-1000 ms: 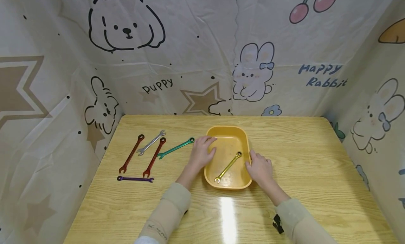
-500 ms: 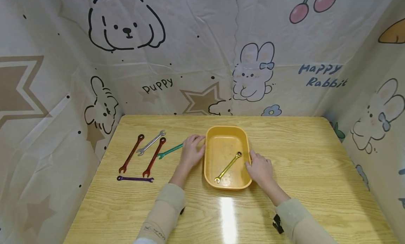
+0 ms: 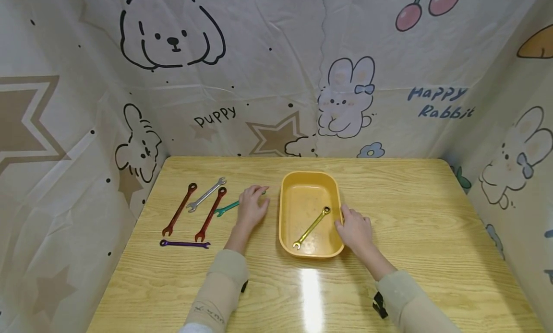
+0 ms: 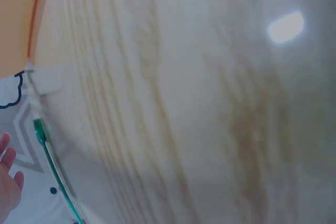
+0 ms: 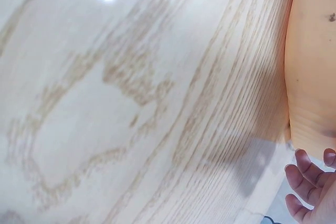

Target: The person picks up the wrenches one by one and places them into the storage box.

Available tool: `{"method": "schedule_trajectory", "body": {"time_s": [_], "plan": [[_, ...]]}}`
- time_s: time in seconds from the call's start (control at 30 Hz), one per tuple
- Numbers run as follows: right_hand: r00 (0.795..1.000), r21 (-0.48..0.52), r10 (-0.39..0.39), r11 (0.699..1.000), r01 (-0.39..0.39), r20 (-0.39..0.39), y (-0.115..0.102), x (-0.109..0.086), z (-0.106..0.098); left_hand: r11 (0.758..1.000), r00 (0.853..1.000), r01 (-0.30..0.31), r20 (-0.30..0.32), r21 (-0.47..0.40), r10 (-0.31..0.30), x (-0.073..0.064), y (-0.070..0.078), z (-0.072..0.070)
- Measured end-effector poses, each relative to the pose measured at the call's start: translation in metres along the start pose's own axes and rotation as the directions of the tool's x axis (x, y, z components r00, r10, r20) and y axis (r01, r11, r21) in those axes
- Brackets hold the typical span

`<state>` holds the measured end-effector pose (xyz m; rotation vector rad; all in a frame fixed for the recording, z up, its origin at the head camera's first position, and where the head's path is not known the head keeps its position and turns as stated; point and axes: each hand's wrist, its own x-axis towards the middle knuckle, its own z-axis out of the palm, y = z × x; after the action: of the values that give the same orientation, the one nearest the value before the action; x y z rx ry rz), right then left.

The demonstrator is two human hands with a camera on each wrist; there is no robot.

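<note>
In the head view my left hand (image 3: pixel 252 209) is over the green wrench (image 3: pixel 227 208), covering its middle, with the fingers extended. The left wrist view shows a gap between the fingers (image 4: pixel 8 158) and that wrench (image 4: pixel 58 174). My right hand (image 3: pixel 355 230) holds the right rim of a yellow plastic bin (image 3: pixel 311 253), its thumb over the edge. Inside the bin lies a gold wrench (image 3: pixel 312 228), slanted. In the right wrist view the fingers (image 5: pixel 304 182) are beside the bin wall (image 5: pixel 315 66).
Left of the green wrench lie two red wrenches, one farther left (image 3: pixel 180 209) and one nearer (image 3: pixel 210 215). A silver wrench (image 3: pixel 206 195) is between them, and a purple wrench (image 3: pixel 185 244) lies in front. Patterned cloth (image 3: pixel 276 74) encloses the wooden table (image 3: pixel 410 194).
My left hand has moved from above the bin's left side leftward to the green wrench. The right hand and the bin stay where they were.
</note>
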<state>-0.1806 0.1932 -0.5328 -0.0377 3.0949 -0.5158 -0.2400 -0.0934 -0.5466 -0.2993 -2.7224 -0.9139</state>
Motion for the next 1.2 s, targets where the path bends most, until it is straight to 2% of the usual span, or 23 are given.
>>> {"method": "schedule_trajectory", "body": {"time_s": [0.27, 0.63, 1.2], "plan": [[1.000, 0.007, -0.006, 1.000, 0.006, -0.008, -0.001, 0.000, -0.002, 0.991, 0.993, 0.118, 0.001, 0.056, -0.118, -0.002, -0.013, -0.003], [1.000, 0.006, 0.002, 1.000, -0.002, -0.011, 0.001, 0.001, 0.000, 0.974, 0.977, 0.215, -0.010, 0.076, -0.215, -0.001, -0.027, -0.006], [1.000, 0.022, 0.009, 1.000, -0.009, 0.010, 0.000, 0.000, -0.001, 0.957, 0.957, 0.289, -0.004, -0.015, -0.289, -0.003, -0.042, 0.000]]}}
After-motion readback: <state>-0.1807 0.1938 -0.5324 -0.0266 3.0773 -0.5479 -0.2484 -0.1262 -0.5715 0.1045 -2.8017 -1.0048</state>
